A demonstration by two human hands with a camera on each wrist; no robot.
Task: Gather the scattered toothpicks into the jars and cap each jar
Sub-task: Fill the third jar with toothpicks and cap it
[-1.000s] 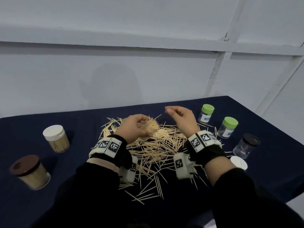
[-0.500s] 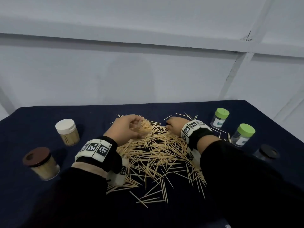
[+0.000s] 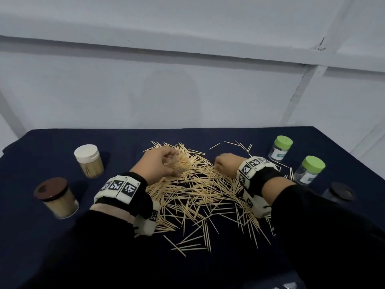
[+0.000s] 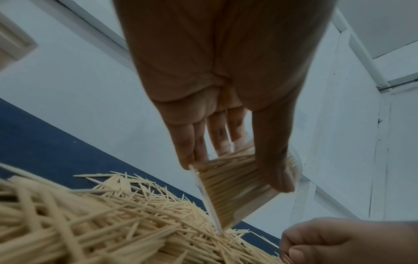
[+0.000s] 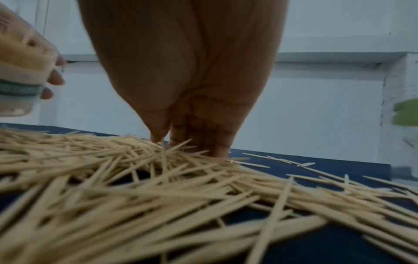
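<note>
Loose toothpicks (image 3: 200, 190) heaped on dark bench (image 3: 52, 147), between both hands; left hand (image 3: 158, 163) wraps open clear jar (image 4: 237, 185), tilted, packed with picks, mouth toward right hand; right hand (image 3: 226, 164) fingers bunched down into heap just right of jar, pinching picks; capped jars well outside either hand.

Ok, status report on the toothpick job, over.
Left hand grips open jar packed with toothpicks. Right hand pinching at toothpick pile. Pile still large; nothing blocking.
</note>
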